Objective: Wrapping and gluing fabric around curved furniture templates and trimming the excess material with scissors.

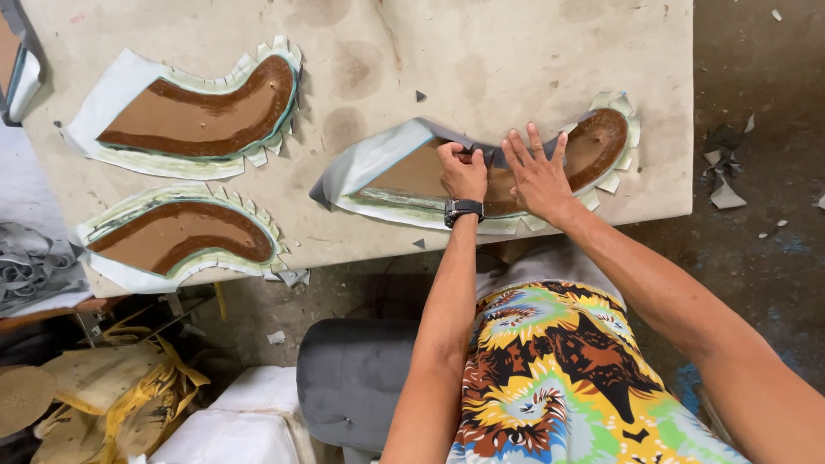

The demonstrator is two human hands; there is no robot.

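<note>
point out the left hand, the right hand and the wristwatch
left hand [462, 172], head view, on the back of the closed hand
right hand [538, 176], head view, on the back of the flat hand
wristwatch [463, 209], head view, on the black strap

Stained pale worktable [516, 51] above dark, scrap-littered floor [756, 129], grey cushioned seat [352, 378] below.

left arm: reaches forward, forearm nearly straight, dark watch on wrist | left hand [463, 172]: curled, fingertips pinched together, knuckles up | right arm: angled in from the lower right | right hand [538, 174]: flat, palm down, fingers spread
</note>
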